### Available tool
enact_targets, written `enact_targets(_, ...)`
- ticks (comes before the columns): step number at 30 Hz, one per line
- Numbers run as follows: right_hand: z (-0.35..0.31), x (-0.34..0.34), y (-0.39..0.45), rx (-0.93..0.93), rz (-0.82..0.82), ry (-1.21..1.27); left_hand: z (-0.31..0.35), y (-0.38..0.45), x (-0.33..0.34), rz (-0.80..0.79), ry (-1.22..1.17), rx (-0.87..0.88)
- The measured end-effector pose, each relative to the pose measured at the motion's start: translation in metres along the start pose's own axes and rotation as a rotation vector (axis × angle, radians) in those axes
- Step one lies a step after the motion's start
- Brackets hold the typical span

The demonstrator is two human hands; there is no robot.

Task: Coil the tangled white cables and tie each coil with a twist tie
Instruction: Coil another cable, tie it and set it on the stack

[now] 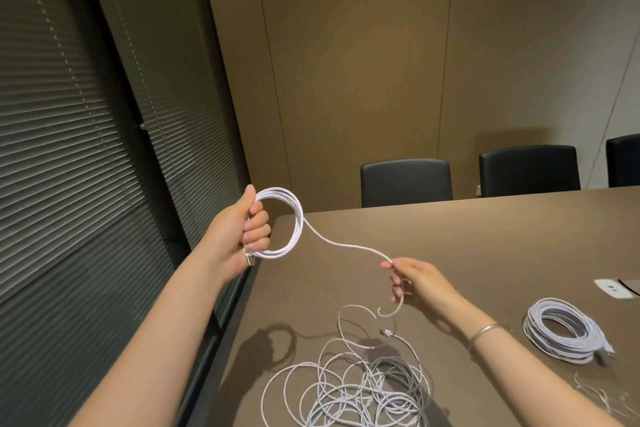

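Brown table (450, 239) carries the work, in a room with tan wall panels. Nearest the camera, a tangle (356, 388) of loose white cable lies on it. Twist ties (602, 399) lie at the right edge, too blurred to count. Just beyond them rests a finished coil (562, 331), whether tied cannot be told. Right hand (420, 282) pinches the cable (349, 247) between thumb and fingertips above the table. Left hand (239, 230), raised past the table's left edge, grips a small held coil (289, 224), fingers curled round it. Black chairs (406, 182) stand at the far side; blinds (69, 149) hang left.
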State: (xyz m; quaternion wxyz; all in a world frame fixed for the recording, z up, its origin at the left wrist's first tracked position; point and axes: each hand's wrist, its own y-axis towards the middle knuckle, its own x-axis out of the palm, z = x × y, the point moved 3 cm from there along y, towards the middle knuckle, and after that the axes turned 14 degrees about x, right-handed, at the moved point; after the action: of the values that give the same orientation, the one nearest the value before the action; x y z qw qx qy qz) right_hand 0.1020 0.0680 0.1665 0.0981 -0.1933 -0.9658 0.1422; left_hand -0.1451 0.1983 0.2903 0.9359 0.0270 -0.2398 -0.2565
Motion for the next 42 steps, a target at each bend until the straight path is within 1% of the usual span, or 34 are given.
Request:
enact_targets(2, -0.014, 0.006, -0.003, -0.05, 0.035, 0.038, -0.006, -0.002, 0.0, -0.028, 0.049, -0.008)
enact_targets(5, -0.036, 0.023, -0.017, -0.165, 0.061, 0.0, -0.015, -0.007, 0.006, -0.107, 0.143, -0.037)
enact_targets(7, -0.05, 0.038, -0.027, -0.235, 0.06, -0.085, -0.017, -0.013, 0.013, -0.203, 0.184, -0.072)
enact_targets(10, -0.064, 0.057, -0.035, -0.329, 0.075, -0.281, -0.015, -0.024, 0.029, -0.36, 0.236, -0.116)
enact_targets(12, -0.067, 0.067, -0.039, -0.333, 0.002, -0.36, -0.012, -0.031, 0.04, -0.442, 0.317, -0.118)
enact_targets(14, -0.069, 0.078, -0.044, -0.289, -0.129, -0.321, -0.008, -0.036, 0.049, -0.485, 0.424, -0.091)
enact_targets(16, -0.07, 0.085, -0.05, -0.217, -0.228, -0.194, -0.006, -0.037, 0.053, -0.486, 0.493, -0.053)
enact_targets(18, -0.071, 0.091, -0.055, -0.151, -0.348, -0.097, -0.006, -0.037, 0.054, -0.462, 0.509, -0.029)
enact_targets(19, -0.071, 0.094, -0.058, -0.15, -0.398, -0.079, -0.007, -0.037, 0.054, -0.448, 0.513, -0.016)
enact_targets(20, -0.071, 0.096, -0.06, -0.179, -0.409, -0.074, -0.008, -0.037, 0.054, -0.43, 0.518, -0.002)
enact_targets(21, -0.071, 0.098, -0.062, -0.224, -0.381, -0.072, -0.01, -0.036, 0.055, -0.404, 0.523, 0.013)
enact_targets(23, -0.07, 0.099, -0.06, -0.305, -0.27, -0.029, -0.015, -0.036, 0.056, -0.335, 0.54, 0.041)
enact_targets(25, -0.067, 0.101, -0.056, -0.317, -0.181, 0.047, -0.019, -0.035, 0.058, -0.28, 0.577, 0.094)
enact_targets(26, -0.066, 0.101, -0.054, -0.31, -0.139, 0.06, -0.019, -0.034, 0.059, -0.267, 0.627, 0.152)
enact_targets(27, -0.066, 0.102, -0.053, -0.306, -0.102, 0.058, -0.02, -0.033, 0.059, -0.257, 0.729, 0.239)
enact_targets(29, -0.065, 0.102, -0.052, -0.311, -0.058, 0.035, -0.021, -0.032, 0.058, -0.248, 1.082, 0.424)
enact_targets(31, -0.064, 0.102, -0.051, -0.318, -0.049, -0.004, -0.022, -0.033, 0.057, -0.216, 1.442, 0.569)
enact_targets(32, -0.064, 0.103, -0.051, -0.318, -0.053, -0.02, -0.023, -0.033, 0.057, -0.195, 1.523, 0.638)
enact_targets(33, -0.064, 0.103, -0.051, -0.313, -0.062, -0.027, -0.025, -0.033, 0.055, -0.178, 1.527, 0.686)
enact_targets(34, -0.065, 0.103, -0.051, -0.304, -0.075, -0.025, -0.028, -0.031, 0.053, -0.16, 1.468, 0.686)
enact_targets(35, -0.066, 0.102, -0.051, -0.3, -0.085, -0.022, -0.031, -0.027, 0.051, -0.14, 1.339, 0.634)
enact_targets(38, -0.065, 0.098, -0.049, -0.301, -0.041, -0.05, -0.04, -0.026, 0.053, -0.098, 0.85, 0.388)
enact_targets(40, -0.062, 0.094, -0.045, -0.302, 0.014, -0.069, -0.04, -0.029, 0.056, -0.099, 0.643, 0.261)
enact_targets(42, -0.059, 0.09, -0.041, -0.291, 0.054, -0.049, -0.039, -0.031, 0.057, -0.128, 0.512, 0.085)
